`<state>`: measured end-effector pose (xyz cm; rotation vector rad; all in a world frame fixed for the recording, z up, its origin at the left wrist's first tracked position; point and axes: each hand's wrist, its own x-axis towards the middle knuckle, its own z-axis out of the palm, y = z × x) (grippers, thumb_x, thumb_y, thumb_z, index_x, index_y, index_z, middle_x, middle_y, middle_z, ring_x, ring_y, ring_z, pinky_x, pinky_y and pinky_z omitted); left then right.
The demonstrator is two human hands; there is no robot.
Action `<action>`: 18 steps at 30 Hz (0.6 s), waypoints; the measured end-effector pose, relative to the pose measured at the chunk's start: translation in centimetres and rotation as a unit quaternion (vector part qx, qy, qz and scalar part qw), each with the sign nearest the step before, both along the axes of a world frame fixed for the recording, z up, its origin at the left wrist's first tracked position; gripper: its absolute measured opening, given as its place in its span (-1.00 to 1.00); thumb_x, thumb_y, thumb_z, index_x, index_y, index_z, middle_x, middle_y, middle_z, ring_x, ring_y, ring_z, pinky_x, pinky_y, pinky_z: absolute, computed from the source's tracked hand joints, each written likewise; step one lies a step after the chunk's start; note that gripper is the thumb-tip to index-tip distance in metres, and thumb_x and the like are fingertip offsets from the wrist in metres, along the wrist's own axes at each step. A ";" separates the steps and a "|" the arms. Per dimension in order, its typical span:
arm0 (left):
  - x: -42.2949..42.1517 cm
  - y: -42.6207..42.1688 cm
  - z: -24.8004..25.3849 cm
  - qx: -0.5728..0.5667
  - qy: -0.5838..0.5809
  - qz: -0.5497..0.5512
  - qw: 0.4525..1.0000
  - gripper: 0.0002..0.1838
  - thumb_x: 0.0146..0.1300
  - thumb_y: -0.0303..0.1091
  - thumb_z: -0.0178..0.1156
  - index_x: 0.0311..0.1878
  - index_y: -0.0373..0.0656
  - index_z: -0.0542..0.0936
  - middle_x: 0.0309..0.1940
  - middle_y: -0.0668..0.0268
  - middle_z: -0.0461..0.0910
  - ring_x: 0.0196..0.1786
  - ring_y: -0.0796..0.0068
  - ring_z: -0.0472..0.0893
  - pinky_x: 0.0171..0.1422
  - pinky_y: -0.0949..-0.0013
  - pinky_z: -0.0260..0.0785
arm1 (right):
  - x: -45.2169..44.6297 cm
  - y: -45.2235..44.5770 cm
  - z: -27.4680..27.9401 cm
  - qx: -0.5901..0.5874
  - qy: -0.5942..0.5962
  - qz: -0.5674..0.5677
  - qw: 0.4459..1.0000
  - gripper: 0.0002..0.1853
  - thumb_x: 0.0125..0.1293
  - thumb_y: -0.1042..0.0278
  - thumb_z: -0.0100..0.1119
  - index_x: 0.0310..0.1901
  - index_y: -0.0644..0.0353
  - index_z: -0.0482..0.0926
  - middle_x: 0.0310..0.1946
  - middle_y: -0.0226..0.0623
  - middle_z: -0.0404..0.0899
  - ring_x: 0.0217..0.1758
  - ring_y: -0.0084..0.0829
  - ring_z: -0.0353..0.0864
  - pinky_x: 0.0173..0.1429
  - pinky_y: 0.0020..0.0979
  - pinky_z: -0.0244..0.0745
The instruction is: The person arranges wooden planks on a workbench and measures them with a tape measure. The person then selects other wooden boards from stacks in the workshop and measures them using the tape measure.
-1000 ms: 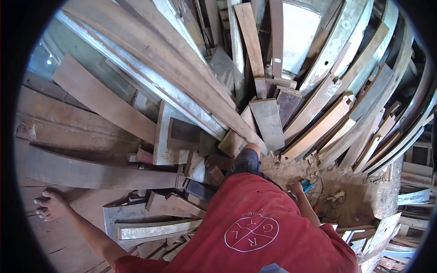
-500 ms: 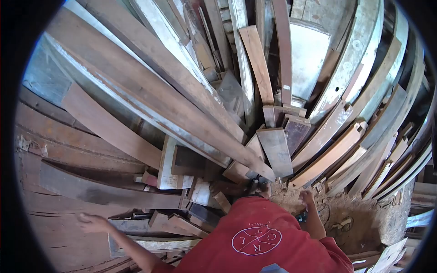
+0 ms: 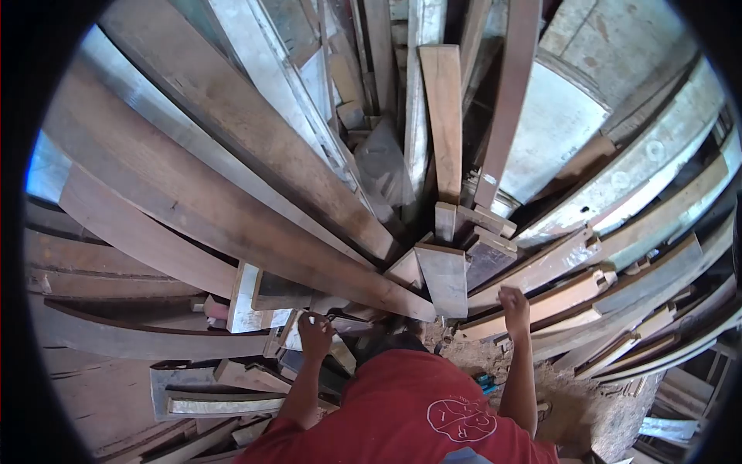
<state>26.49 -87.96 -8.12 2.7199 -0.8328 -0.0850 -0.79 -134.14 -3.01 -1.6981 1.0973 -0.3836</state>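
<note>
My left hand (image 3: 315, 337) is over the short blocks left of my body, its fingers bent and slightly apart, with nothing visible in it. A pale block (image 3: 294, 332) lies beside it; contact is unclear. My right hand (image 3: 515, 311) is raised on the other side, fingers curled together and no object visible in them. Behind it in view are the ends of light brown beams (image 3: 556, 300). A long brown plank (image 3: 232, 224) slants down toward my feet, and a short grey board (image 3: 444, 280) leans between my hands.
Long boards fan out ahead and on both sides. A pale panel (image 3: 556, 127) leans at the upper right. A blue-green tool (image 3: 486, 382) lies on the dusty floor (image 3: 576, 402) by my right arm. Stacked short offcuts (image 3: 255, 377) lie at the lower left.
My left hand has swung from the far left inward to the blocks near my body. My right hand has risen away from the floor tool. The view has shifted, with the planks now closer.
</note>
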 end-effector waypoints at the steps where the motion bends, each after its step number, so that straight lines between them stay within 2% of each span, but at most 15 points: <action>1: -0.2 0.6 -2.2 0.050 0.043 0.004 0.998 -0.68 0.18 -0.26 0.34 -0.04 -0.18 0.60 0.05 -0.03 0.50 0.21 -0.12 0.45 0.30 -0.11 0.34 | -0.8 0.4 -0.5 0.007 0.030 0.000 1.000 -0.75 0.37 0.38 0.24 0.02 0.26 0.65 -0.28 -0.19 0.73 -0.18 -0.43 0.71 -0.02 -0.34 0.57; 2: -0.4 1.7 -5.0 0.099 0.087 0.008 0.991 -0.65 0.19 -0.17 0.33 -0.02 -0.15 0.62 0.07 -0.06 0.52 0.22 -0.10 0.46 0.28 -0.10 0.36 | -2.3 0.8 -1.2 0.011 0.060 -0.001 0.998 -0.77 0.35 0.38 0.25 -0.01 0.25 0.66 -0.29 -0.18 0.73 -0.19 -0.43 0.71 -0.03 -0.32 0.57; 3: 0.0 2.6 -7.6 0.158 0.205 0.052 0.965 -0.55 0.25 0.02 0.28 0.07 -0.08 0.64 0.12 -0.13 0.54 0.25 -0.13 0.47 0.27 -0.16 0.36 | -4.4 1.3 -3.5 -0.003 0.087 0.010 0.996 -0.79 0.34 0.38 0.26 -0.04 0.25 0.67 -0.30 -0.17 0.73 -0.19 -0.43 0.72 -0.05 -0.31 0.57; 4: 0.2 3.2 -8.2 0.155 0.205 0.059 0.965 -0.55 0.25 0.02 0.28 0.07 -0.08 0.64 0.12 -0.13 0.54 0.25 -0.13 0.47 0.27 -0.16 0.36 | -6.7 2.0 -6.6 -0.019 0.115 0.021 0.993 -0.80 0.32 0.38 0.27 -0.08 0.26 0.67 -0.31 -0.16 0.73 -0.20 -0.42 0.72 -0.06 -0.29 0.57; 6: 0.1 4.1 -9.2 0.216 0.366 0.036 0.905 -0.42 0.34 0.15 0.17 0.24 -0.06 0.57 0.22 -0.22 0.51 0.33 -0.17 0.45 0.34 -0.25 0.28 | -10.7 3.7 -10.4 -0.052 0.160 0.055 0.984 -0.81 0.30 0.36 0.30 -0.11 0.26 0.68 -0.32 -0.19 0.75 -0.21 -0.41 0.72 -0.06 -0.28 0.58; 7: -0.3 4.8 -10.1 0.210 0.368 0.044 0.905 -0.42 0.34 0.15 0.17 0.24 -0.06 0.57 0.22 -0.22 0.51 0.33 -0.17 0.45 0.34 -0.25 0.28 | -11.9 4.7 -11.1 0.024 0.158 0.022 0.987 -0.79 0.29 0.35 0.34 -0.10 0.25 0.68 -0.31 -0.20 0.75 -0.21 -0.40 0.72 -0.09 -0.29 0.59; 8: -1.4 5.9 -11.3 0.227 0.384 0.103 0.889 -0.35 0.37 0.20 0.11 0.29 -0.12 0.53 0.26 -0.16 0.51 0.34 -0.23 0.45 0.38 -0.20 0.30 | -12.9 5.9 -11.6 0.102 0.158 -0.010 0.982 -0.78 0.29 0.34 0.37 -0.10 0.24 0.68 -0.30 -0.21 0.76 -0.21 -0.40 0.72 -0.11 -0.29 0.60; 9: -2.7 7.1 -12.1 0.243 0.401 0.162 0.868 -0.28 0.40 0.26 0.05 0.33 -0.18 0.48 0.31 -0.10 0.51 0.35 -0.29 0.46 0.41 -0.16 0.31 | -14.6 6.8 -13.1 0.165 0.118 -0.022 0.979 -0.75 0.28 0.30 0.40 -0.09 0.24 0.68 -0.28 -0.20 0.76 -0.19 -0.39 0.72 -0.13 -0.30 0.61; 10: -3.8 8.3 -12.5 0.240 0.408 0.168 0.865 -0.28 0.40 0.26 0.05 0.33 -0.18 0.48 0.31 -0.10 0.51 0.35 -0.29 0.46 0.41 -0.16 0.31 | -15.9 7.3 -14.3 0.227 0.080 -0.037 0.970 -0.72 0.27 0.27 0.44 -0.08 0.23 0.68 -0.26 -0.19 0.77 -0.18 -0.39 0.72 -0.15 -0.31 0.62; 12: -6.0 10.5 -13.6 0.244 0.491 0.254 0.797 -0.19 0.34 0.22 0.15 0.50 -0.09 0.29 0.41 -0.25 0.36 0.54 -0.22 0.25 0.54 -0.25 0.11 | -16.8 7.5 -12.7 0.202 0.185 0.030 0.961 -0.66 0.26 0.21 0.48 -0.04 0.24 0.68 -0.22 -0.12 0.77 -0.17 -0.38 0.74 -0.15 -0.31 0.65; 14: -9.2 13.0 -16.8 0.284 0.468 0.273 0.791 -0.15 0.33 0.22 0.16 0.54 -0.09 0.22 0.43 -0.27 0.32 0.56 -0.23 0.23 0.57 -0.20 0.09 | -18.5 7.1 -13.4 0.183 0.219 0.056 0.957 -0.62 0.24 0.20 0.50 -0.02 0.26 0.68 -0.20 -0.09 0.77 -0.18 -0.36 0.76 -0.12 -0.32 0.68; 15: -10.9 14.4 -18.7 0.324 0.440 0.294 0.784 -0.10 0.32 0.21 0.16 0.57 -0.09 0.15 0.45 -0.29 0.28 0.57 -0.25 0.20 0.59 -0.15 0.08 | -18.5 6.9 -12.7 0.121 0.256 0.081 0.956 -0.61 0.25 0.19 0.50 -0.01 0.27 0.68 -0.19 -0.07 0.77 -0.17 -0.34 0.77 -0.13 -0.31 0.69; 16: -11.7 14.9 -18.6 0.316 0.432 0.314 0.785 -0.10 0.31 0.17 0.18 0.58 -0.09 0.14 0.45 -0.29 0.28 0.56 -0.24 0.22 0.59 -0.13 0.10 | -18.4 6.7 -12.3 0.057 0.290 0.107 0.949 -0.60 0.25 0.18 0.50 0.00 0.28 0.67 -0.18 -0.05 0.77 -0.16 -0.33 0.77 -0.14 -0.30 0.70; 17: -12.3 14.7 -17.7 0.275 0.427 0.343 0.790 -0.10 0.30 0.13 0.20 0.58 -0.10 0.12 0.45 -0.29 0.28 0.55 -0.23 0.24 0.58 -0.10 0.12 | -20.4 6.4 -14.9 0.108 0.238 0.070 0.963 -0.64 0.30 0.24 0.45 0.02 0.29 0.65 -0.16 -0.08 0.75 -0.15 -0.30 0.76 -0.16 -0.27 0.72; 18: -13.0 14.4 -16.9 0.220 0.424 0.371 0.797 -0.09 0.30 0.09 0.22 0.58 -0.11 0.11 0.46 -0.28 0.28 0.54 -0.23 0.26 0.58 -0.08 0.14 | -22.0 5.6 -17.5 0.106 0.245 0.067 0.961 -0.64 0.30 0.24 0.45 0.02 0.29 0.65 -0.16 -0.08 0.75 -0.15 -0.30 0.76 -0.16 -0.27 0.72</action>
